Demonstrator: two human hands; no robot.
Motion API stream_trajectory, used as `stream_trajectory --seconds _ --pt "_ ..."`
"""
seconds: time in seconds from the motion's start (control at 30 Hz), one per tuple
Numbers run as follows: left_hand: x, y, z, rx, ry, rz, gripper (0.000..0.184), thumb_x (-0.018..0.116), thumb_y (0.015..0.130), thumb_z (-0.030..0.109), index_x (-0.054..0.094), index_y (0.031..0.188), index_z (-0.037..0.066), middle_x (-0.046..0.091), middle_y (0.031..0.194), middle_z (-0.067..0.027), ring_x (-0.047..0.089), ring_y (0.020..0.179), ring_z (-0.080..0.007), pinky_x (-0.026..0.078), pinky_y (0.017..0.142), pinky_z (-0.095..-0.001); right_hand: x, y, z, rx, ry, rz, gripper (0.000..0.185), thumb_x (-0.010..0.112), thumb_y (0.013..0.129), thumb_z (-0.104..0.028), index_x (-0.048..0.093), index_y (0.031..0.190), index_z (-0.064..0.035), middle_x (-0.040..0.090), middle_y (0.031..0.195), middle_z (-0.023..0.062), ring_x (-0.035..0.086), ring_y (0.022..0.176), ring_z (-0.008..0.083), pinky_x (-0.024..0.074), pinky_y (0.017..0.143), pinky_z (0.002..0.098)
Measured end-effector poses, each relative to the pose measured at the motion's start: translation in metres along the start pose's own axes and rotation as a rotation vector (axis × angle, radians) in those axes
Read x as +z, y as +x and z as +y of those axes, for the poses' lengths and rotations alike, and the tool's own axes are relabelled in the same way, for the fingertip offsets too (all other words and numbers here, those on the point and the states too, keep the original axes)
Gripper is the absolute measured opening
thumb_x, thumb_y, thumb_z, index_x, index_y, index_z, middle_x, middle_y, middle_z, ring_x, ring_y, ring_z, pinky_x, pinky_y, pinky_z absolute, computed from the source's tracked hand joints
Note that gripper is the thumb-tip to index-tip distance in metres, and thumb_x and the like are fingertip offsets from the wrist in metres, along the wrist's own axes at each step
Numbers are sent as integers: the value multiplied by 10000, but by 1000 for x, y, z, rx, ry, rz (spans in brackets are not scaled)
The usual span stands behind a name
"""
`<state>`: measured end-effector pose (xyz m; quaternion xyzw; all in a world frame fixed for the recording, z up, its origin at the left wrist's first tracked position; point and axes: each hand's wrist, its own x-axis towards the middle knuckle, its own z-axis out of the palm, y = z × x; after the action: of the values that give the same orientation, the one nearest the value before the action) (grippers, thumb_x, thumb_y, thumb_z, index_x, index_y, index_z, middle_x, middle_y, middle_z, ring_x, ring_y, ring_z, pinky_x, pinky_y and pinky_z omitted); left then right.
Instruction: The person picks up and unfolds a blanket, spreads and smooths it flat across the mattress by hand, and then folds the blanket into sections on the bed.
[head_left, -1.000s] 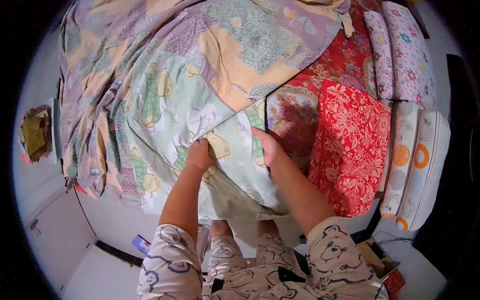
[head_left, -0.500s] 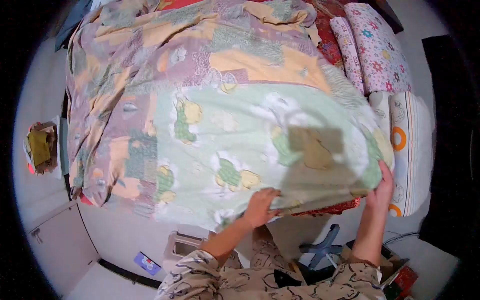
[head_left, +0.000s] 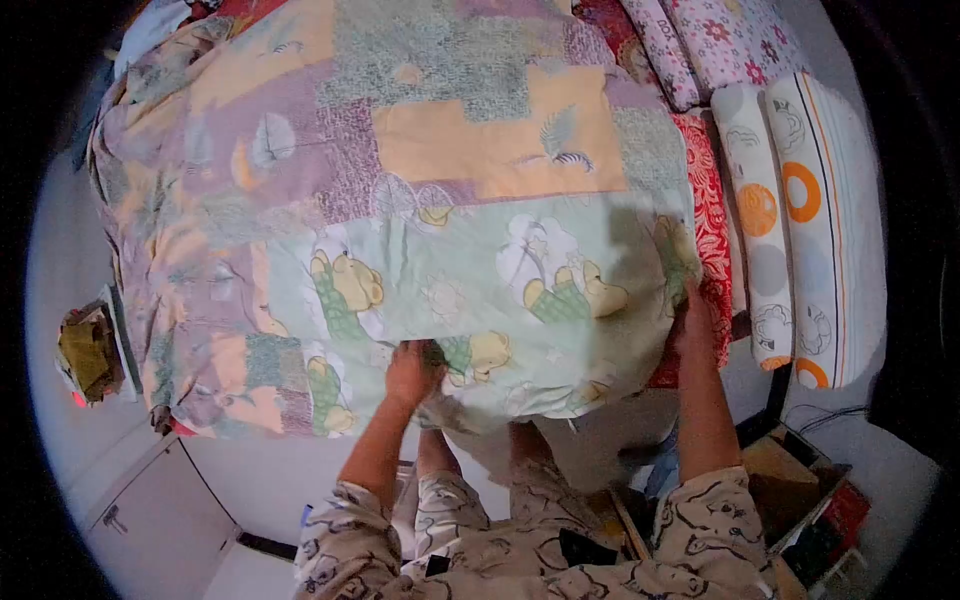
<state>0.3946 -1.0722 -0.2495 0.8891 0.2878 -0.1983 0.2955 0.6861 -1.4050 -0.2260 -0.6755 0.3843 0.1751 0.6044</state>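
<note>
A patchwork quilt (head_left: 450,160) in purple, peach and grey-green lies over the bed, with a pale green teddy-bear panel at its near side. My left hand (head_left: 413,370) is closed on the near part of that panel, where the cloth bunches and hangs in folds. At the quilt's right edge, my right hand (head_left: 692,325) is slightly blurred, with its fingers curled around the cloth. Beside it a red patterned bed cover (head_left: 710,215) shows from under the quilt. Some fingertips of both hands are hidden by the cloth.
White rolled bedding (head_left: 830,250) with orange rings stands along the right side, and flowered pillows (head_left: 735,40) lie behind it. A cardboard box (head_left: 785,465) sits on the floor at lower right. At left are a small stand (head_left: 88,350) and a pale cabinet (head_left: 155,510).
The quilt has spread flatter and shifted left at its right edge, uncovering the red bed cover. My left hand moved left and up; my right hand moved left and up with the quilt's edge.
</note>
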Motion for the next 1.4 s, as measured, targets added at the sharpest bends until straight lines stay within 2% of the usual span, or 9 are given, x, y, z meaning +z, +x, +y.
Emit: stream_trajectory --seconds 0.17,0.27,0.4,0.57,0.8,0.97,1.17,1.3,1.4 --pt "58 29 -43 176 519 137 509 613 605 237 423 1023 17 460 1036 -144 413 1017 -289 362 829 -369 -38 -34 28 -194 -172 -568 647 462 770 -432 275 1219 -5 320 1222 142 318 1109 267 257 915 358" --pt "53 42 -38 -217 365 -302 563 611 617 269 397 1064 3 470 1048 -145 436 1006 -274 360 839 -344 -52 -42 48 -126 -550 -321 528 483 792 -309 310 1192 -10 379 1172 107 380 1055 223 307 881 346" --pt "19 30 -8 -142 391 -271 550 612 625 253 409 1071 4 483 1041 -150 472 964 -274 386 822 -337 -28 -83 45 -90 -252 -440 477 490 782 -266 345 1155 -7 430 1113 109 453 956 230 355 819 338" --pt "36 35 -23 -203 298 -236 477 597 632 255 472 1029 22 483 1061 -152 485 962 -285 409 793 -329 -33 -125 51 -269 -951 -312 414 503 748 -241 422 1055 25 508 983 110 490 874 238 375 759 292" --pt "14 19 -8 -176 309 -266 343 568 618 116 519 949 40 526 958 -145 496 920 -258 413 767 -340 -62 -150 61 -231 -548 -656 355 538 733 -122 441 1044 18 503 973 86 485 856 175 375 759 270" --pt "43 -45 -22 -24 -516 503 218 581 684 96 469 861 36 468 798 -104 483 716 -238 408 651 -305 -124 -135 24 -441 -458 -409 469 567 735 -157 363 1122 12 478 1010 118 493 831 200 425 702 281" --pt "74 -149 -102 -552 -758 748 81 508 756 101 463 764 34 470 732 -91 464 660 -207 387 617 -286 -150 -73 -63 -736 -1073 186 383 517 760 -213 455 1046 34 537 959 147 511 805 212 388 716 297" --pt "74 -168 -144 -979 -1359 588 294 523 772 287 390 918 70 458 894 -58 469 777 -168 411 671 -293 -123 26 -21 -962 -1239 521 410 504 722 -238 445 1022 35 511 943 200 492 834 306 380 755 350" --pt "70 -157 -154 -936 -1595 467 416 494 768 373 356 1029 81 410 1000 -76 428 929 -214 384 759 -361 17 -95 10 -1256 -998 198 475 571 635 -144 420 1052 26 466 1020 198 426 966 302 319 845 372"
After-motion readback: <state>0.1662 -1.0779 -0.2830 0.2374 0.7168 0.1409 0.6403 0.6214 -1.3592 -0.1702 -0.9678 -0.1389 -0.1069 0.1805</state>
